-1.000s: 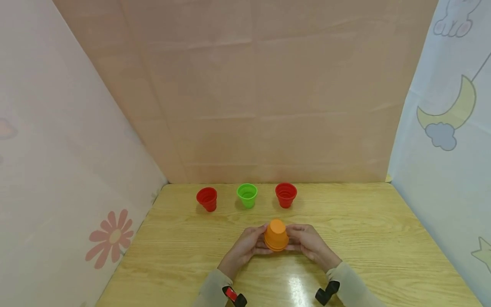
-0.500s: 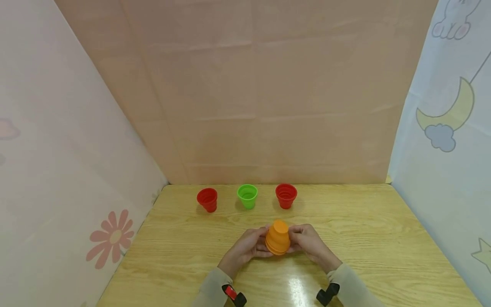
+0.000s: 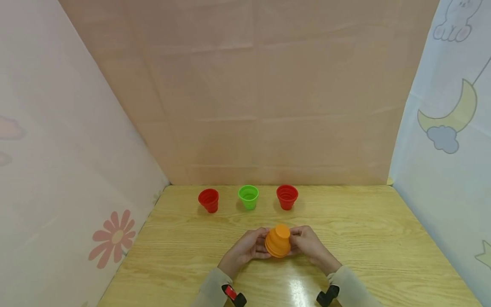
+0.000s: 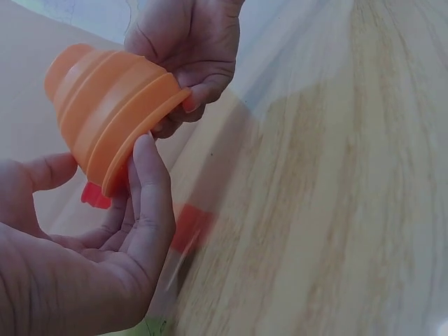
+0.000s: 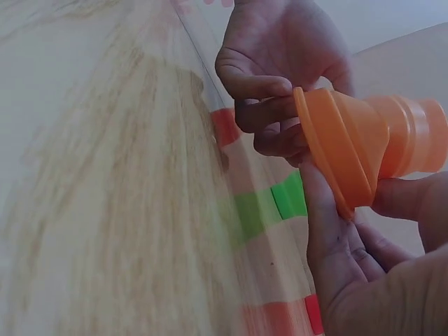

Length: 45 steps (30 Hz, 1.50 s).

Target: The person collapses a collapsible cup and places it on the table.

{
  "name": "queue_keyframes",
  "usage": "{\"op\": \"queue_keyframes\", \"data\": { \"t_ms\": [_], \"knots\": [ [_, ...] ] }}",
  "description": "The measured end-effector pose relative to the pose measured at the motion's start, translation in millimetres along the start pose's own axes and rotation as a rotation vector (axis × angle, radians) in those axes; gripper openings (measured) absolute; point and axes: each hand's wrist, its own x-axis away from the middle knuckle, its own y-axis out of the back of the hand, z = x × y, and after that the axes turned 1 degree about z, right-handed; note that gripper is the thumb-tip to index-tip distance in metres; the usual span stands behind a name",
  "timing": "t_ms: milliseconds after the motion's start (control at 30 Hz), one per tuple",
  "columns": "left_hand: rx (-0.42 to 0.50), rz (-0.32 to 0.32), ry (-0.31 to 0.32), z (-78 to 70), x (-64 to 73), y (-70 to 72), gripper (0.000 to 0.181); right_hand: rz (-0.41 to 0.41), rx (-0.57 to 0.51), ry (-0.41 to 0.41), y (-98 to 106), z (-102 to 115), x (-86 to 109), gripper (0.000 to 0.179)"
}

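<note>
An orange collapsible cup [image 3: 278, 241] is held upside down between both hands, its stepped rings pulled out and its narrow base up and tilted. My left hand [image 3: 248, 247] grips it from the left, with the thumb on the ringed side and the fingers under the wide rim. From the other side my right hand [image 3: 308, 244] pinches it, thumb against the wall and fingers at the rim. In the left wrist view the orange cup [image 4: 112, 112] shows several ridges. The right wrist view has its rim facing the table, the orange cup [image 5: 364, 143] narrowing away from it.
Along the back of the wooden table [image 3: 184, 256] stand a red cup [image 3: 209, 200] at left, a green cup [image 3: 248, 197] in the middle and another red cup [image 3: 287, 197] at right, all mouth up. A beige backdrop [image 3: 268, 106] rises behind them.
The orange cup's narrow base has extended and tipped to the right, and the cup has dropped slightly towards me. Both hands keep their hold; the cups at the back stay put.
</note>
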Motion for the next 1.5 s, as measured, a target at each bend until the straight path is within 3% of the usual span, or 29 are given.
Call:
{"op": "queue_keyframes", "data": {
  "t_ms": [467,767,1000,1200,1367,1500],
  "knots": [
    [-0.101,0.013,-0.032,6.0,-2.2,10.0,0.037,0.009,0.031,-0.007,-3,-2,-1.3,0.034],
    [-0.181,0.035,-0.156,8.7,-2.9,13.7,0.03,0.014,0.031,-0.019,-2,-5,0.0,0.034],
    [-0.253,-0.024,-0.213,9.8,-2.1,10.9,0.026,0.088,-0.025,-0.036,2,-7,-1.7,0.037],
    [-0.309,-0.101,-0.277,8.6,-0.5,9.2,0.024,0.182,-0.211,-0.077,6,-10,-3.1,0.043],
    [-0.291,-0.141,-0.297,7.8,-0.7,7.9,0.027,0.219,-0.292,-0.085,8,-10,-2.2,0.043],
    [-0.264,-0.166,-0.293,8.7,-1.5,7.8,0.027,0.198,-0.299,-0.078,8,-9,-3.2,0.043]
  ]
}}
